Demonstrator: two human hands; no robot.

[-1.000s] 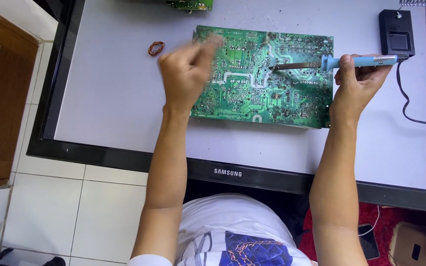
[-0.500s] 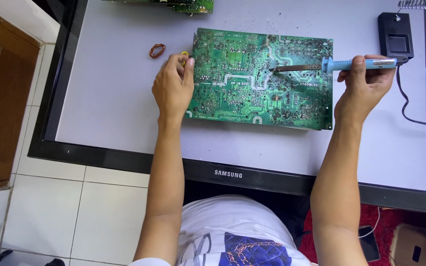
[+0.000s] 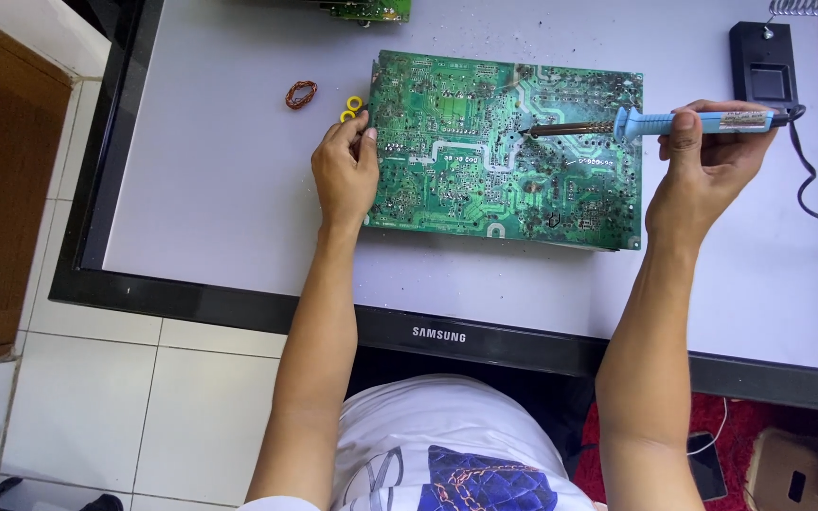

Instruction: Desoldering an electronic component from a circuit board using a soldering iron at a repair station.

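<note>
The green circuit board (image 3: pixel 508 147) lies flat on the grey panel (image 3: pixel 201 189), steadied at its edge by the left hand (image 3: pixel 345 172). A blue soldering iron (image 3: pixel 655 123) is clasped in the right hand (image 3: pixel 702 166), tip on a joint: soldering is judged under way; a steady tip is called for next.

Single head view, looking straight down, close above circuit board (image 3: pixel 504 147).

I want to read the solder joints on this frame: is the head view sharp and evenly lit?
Head view: sharp, no motion blur; soft even daylight; faint shadows under the circuit board and both hands, left hand, right hand; no glare on the soldering iron; slight wide-angle bending at the edges.
</note>
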